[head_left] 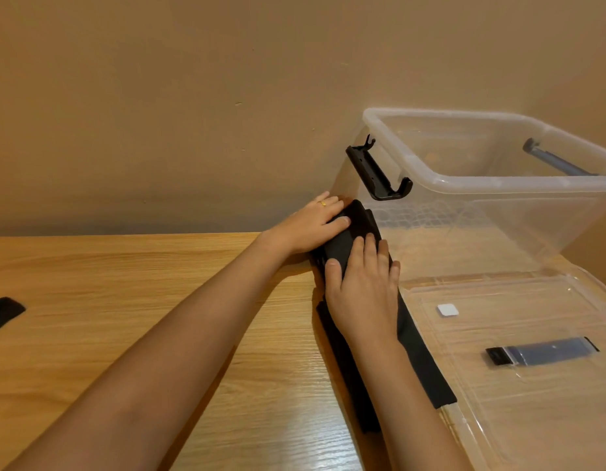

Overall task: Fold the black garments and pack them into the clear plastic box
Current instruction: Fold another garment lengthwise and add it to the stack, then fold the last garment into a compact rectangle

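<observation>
Your left hand (311, 226) pinches the far end of the black garment (425, 368), centre-right of frame, just beside the clear box (491, 181). Right hand (362, 290) wraps the fold w/ thumb & fingers. Loosen either & the layers prob. slide apart; the loose tail could snag the lid (532, 419).

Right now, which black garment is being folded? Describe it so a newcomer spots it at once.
On the wooden table, find the clear plastic box by the wall, its lid flat in front. The black garment is the long strip along their left side, far end rolled under the left hand and right hand; the other black piece lies alone at the far left.
</observation>
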{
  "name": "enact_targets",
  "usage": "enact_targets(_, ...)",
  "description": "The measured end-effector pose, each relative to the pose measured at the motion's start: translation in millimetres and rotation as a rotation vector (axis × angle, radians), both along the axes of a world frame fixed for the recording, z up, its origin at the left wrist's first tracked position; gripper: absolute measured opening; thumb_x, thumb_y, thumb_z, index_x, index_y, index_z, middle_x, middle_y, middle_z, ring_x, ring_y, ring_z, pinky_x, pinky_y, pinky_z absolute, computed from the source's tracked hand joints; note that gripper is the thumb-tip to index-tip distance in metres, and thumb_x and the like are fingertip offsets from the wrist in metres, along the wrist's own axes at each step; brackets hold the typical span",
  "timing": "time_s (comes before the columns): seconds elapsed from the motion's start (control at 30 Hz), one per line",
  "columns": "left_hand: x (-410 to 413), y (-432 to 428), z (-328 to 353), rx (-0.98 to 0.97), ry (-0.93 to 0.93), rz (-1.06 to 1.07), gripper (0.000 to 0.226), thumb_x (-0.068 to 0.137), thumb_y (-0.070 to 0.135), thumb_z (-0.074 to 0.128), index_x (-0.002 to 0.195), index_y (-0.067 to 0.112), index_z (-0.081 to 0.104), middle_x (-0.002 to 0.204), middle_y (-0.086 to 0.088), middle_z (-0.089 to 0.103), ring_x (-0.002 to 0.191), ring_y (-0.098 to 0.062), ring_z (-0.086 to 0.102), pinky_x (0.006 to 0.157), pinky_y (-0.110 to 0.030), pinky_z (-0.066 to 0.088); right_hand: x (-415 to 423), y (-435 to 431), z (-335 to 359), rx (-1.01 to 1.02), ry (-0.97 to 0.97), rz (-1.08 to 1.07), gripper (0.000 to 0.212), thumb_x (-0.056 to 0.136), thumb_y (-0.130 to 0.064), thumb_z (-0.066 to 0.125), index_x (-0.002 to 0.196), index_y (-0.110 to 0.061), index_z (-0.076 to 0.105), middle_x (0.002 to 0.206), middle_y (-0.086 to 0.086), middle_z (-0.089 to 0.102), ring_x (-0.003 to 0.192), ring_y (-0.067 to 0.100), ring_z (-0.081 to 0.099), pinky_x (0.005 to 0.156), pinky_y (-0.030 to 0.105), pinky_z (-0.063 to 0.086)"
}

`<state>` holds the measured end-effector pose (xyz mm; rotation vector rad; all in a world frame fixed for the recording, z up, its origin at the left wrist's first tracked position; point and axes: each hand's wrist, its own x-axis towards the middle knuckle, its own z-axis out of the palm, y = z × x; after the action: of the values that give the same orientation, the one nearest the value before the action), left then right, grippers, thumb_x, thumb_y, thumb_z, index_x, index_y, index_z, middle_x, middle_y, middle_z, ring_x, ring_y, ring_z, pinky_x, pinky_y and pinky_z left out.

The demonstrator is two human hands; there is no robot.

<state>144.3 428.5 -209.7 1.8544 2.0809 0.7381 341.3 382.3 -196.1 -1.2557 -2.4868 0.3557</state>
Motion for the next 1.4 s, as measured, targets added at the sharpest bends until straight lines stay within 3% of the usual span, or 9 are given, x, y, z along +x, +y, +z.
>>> enact_targets(0.1,1,-4,2,-0.01,-0.064,0.014,0.052,0.102,0.054,0.032,0.144,0.027,0.047,0.135,0.006,0.053,0.135,-0.016,0.04,0.113,-0.049,0.036,1,0,-2,-0.015,-0.021,0.01,0.068,0.106,-0.047,0.022,0.162,-0.011,0.008,0.17,0.007,0.004,0.156,0.022,-0.004,0.126,0.045,-0.002)
enact_targets(0.2,0,-12,4,-0.028,-0.149,0.111,0.056,0.107,0.051,0.026,0.158,0.029,0.029,0.161,0.001,0.034,0.151,-0.018,0.022,0.124,-0.04,0.016,4,1,1,-0.044,-0.025,0.027,0.068,0.106,-0.047,0.023,0.162,-0.012,0.006,0.17,0.007,0.002,0.156,0.021,-0.006,0.126,0.045,-0.003)
enact_targets(0.33,-4,-44,6,-0.009,-0.192,0.201,0.055,0.108,0.051,0.018,0.16,0.032,0.018,0.166,0.001,0.025,0.154,-0.017,0.011,0.123,-0.037,0.01,10,-3,11,-0.032,0.027,0.048,0.066,0.106,-0.043,0.029,0.161,-0.011,0.013,0.17,0.008,0.008,0.157,0.023,-0.004,0.125,0.045,-0.005)
enact_targets(0.47,4,-98,5,0.06,-0.063,0.363,0.056,0.109,0.042,0.022,0.162,0.026,0.011,0.164,-0.003,0.027,0.155,-0.017,0.013,0.124,-0.055,-0.002,-2,-27,23,0.006,0.15,0.156,0.058,0.107,-0.033,0.034,0.16,-0.013,0.021,0.168,0.005,0.017,0.157,0.021,0.001,0.126,0.043,-0.006)
enact_targets(0.8,-10,-301,-1,-0.021,0.058,0.825,0.065,0.104,0.031,0.039,0.161,0.02,0.012,0.167,0.001,0.02,0.155,-0.014,0.006,0.119,-0.058,-0.011,-100,-114,11,-0.061,0.106,0.474,0.048,0.108,-0.03,0.037,0.154,-0.017,0.036,0.16,0.002,0.039,0.155,0.024,0.016,0.126,0.051,0.005)
enact_targets(1.03,-34,-435,-1,-0.059,0.15,1.143,0.058,0.104,0.032,0.04,0.158,0.02,0.024,0.166,0.004,0.023,0.155,-0.015,0.005,0.12,-0.061,-0.01,-164,-206,-2,-0.037,0.061,0.771,0.04,0.109,-0.024,0.038,0.146,-0.024,0.05,0.148,-0.003,0.055,0.152,0.024,0.024,0.125,0.049,0.004)
enact_targets(1.17,-45,-463,-18,-0.192,0.167,1.272,0.064,0.102,0.054,0.04,0.156,0.022,0.03,0.168,-0.002,0.015,0.156,-0.023,-0.001,0.119,-0.064,-0.001,-185,-242,-20,-0.039,0.062,0.911,0.037,0.108,-0.03,0.039,0.139,-0.028,0.058,0.139,-0.008,0.061,0.147,0.023,0.034,0.125,0.048,0.008)
enact_targets(1.27,-45,-465,-29,-0.151,0.087,1.289,0.06,0.102,0.056,0.039,0.151,0.022,0.042,0.165,-0.002,0.024,0.155,-0.025,0.008,0.123,-0.056,0.007,-188,-250,-31,-0.062,0.068,0.958,0.03,0.106,-0.032,0.043,0.128,-0.03,0.064,0.132,-0.014,0.064,0.141,0.02,0.041,0.124,0.048,0.014)
enact_targets(1.4,-36,-458,-20,-0.002,0.05,1.244,0.039,0.103,0.041,0.051,0.137,0.023,0.059,0.153,0.0,0.047,0.148,-0.024,0.032,0.121,-0.046,0.022,-186,-240,-35,-0.133,0.158,0.93,0.036,0.103,-0.035,0.051,0.139,-0.032,0.059,0.14,-0.011,0.058,0.137,0.016,0.04,0.121,0.042,0.025)
